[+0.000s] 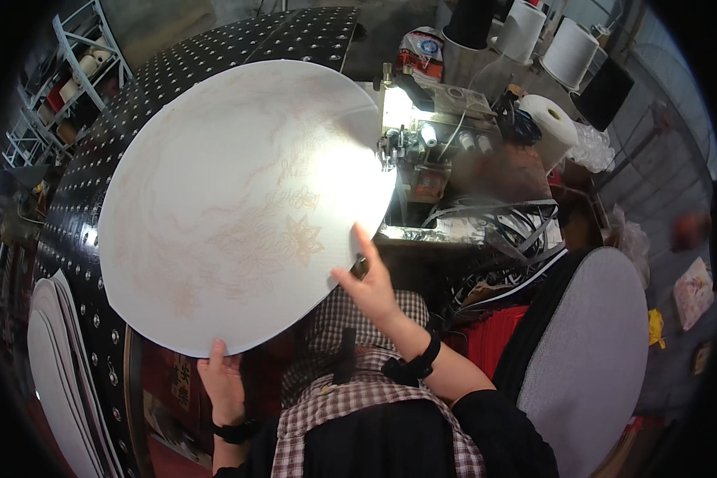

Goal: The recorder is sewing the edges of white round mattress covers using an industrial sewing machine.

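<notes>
A large oval pale mat point(207, 167) with a faint floral pattern lies over the dark table, its right edge at the needle area of a lit sewing machine point(454, 107). My left hand point(221, 386) grips the mat's near edge, fingertips on top and the rest partly hidden. Farther right, my right hand point(370, 288) rests on the mat's near right edge, forefinger and thumb spread on its surface. A small black object point(360, 266) sits between that thumb and forefinger, held in the hand; its kind is unclear. Lamp glare washes out the mat near the needle.
The black table point(295, 32) is studded with metal balls. Stacked oval mats stand at left point(52, 358) and right point(593, 350). Thread cones point(570, 52) and a white roll point(548, 127) are behind the machine. Tangled black-and-white edging strips point(506, 247) hang beside it.
</notes>
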A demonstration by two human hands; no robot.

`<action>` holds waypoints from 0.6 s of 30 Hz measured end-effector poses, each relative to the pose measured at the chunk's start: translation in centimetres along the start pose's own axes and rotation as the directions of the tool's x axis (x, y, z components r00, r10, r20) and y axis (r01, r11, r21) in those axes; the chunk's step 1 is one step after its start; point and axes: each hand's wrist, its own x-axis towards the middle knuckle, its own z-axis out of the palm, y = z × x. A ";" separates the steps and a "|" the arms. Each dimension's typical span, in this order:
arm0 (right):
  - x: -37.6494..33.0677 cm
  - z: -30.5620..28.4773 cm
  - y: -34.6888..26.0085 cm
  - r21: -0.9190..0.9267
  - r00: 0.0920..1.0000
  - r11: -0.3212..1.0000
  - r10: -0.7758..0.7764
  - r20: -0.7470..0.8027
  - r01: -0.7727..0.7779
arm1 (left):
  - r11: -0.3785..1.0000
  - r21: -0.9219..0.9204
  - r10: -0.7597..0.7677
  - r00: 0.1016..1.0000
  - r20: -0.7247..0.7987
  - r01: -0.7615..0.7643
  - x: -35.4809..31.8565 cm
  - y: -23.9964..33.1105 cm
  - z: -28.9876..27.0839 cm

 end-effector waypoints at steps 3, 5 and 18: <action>-0.7 0.7 0.0 0.235 0.991 0.963 0.136 0.006 -0.133 | 0.986 0.075 -0.161 0.976 0.148 0.151 -0.7 -1.1 -0.9; 0.5 0.0 0.4 0.282 0.995 0.957 0.083 -0.061 -0.063 | 0.993 -0.037 -0.104 0.990 0.099 0.108 -0.1 -0.8 -0.8; -0.6 -0.1 -0.7 0.238 0.990 0.961 0.129 0.053 -0.138 | 0.993 0.023 -0.114 0.993 0.006 0.114 -1.1 -0.7 0.3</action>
